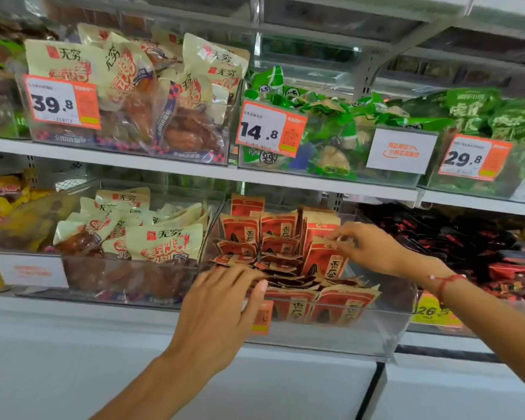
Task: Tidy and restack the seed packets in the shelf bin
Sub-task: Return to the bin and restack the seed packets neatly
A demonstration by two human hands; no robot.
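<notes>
A clear plastic shelf bin (376,334) on the lower shelf holds several red and tan seed packets (281,237), some upright in rows at the back, some lying loose in the middle. My left hand (222,304) reaches over the bin's front wall, fingers extended and touching the flat packets (285,268) near the front left. My right hand (367,247) is at the right side of the bin and pinches the top edge of an upright seed packet (323,259).
A bin of cream chicken snack packs (164,241) stands to the left, dark red packs (473,241) to the right. The upper shelf carries bins with price tags 39.8 (61,103), 14.8 (267,130) and 29.8 (473,157). White shelf front (73,344) lies below.
</notes>
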